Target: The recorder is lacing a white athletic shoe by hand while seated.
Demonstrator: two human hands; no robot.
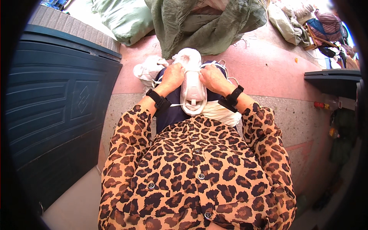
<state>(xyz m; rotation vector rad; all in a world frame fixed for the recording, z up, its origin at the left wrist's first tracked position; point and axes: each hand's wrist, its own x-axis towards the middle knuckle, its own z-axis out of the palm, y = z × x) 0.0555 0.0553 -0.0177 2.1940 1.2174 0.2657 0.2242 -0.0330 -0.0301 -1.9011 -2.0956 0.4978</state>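
Observation:
A white sneaker (193, 92) lies on my lap, its heel toward my body and its toe pointing away. My left hand (173, 78) is closed at the left edge of its lacing, and my right hand (214, 79) is closed at the right edge. A white shoelace (193, 70) runs across the shoe between them, its ends apparently pinched in my fingers, which partly hide them. Loose lace loops (226, 71) hang past my right hand. Beyond my left hand is another white shoe (147, 70). Pale cloth (221, 112) lies on my lap beside the heel.
Large green woven sacks (207, 28) stand just ahead of my knees. A dark blue panelled door (57, 99) is at left. At right are a dark ledge (331, 78), bottles (322, 105) and, farther off, more bundles (285, 23). The floor (264, 73) is pink and grey.

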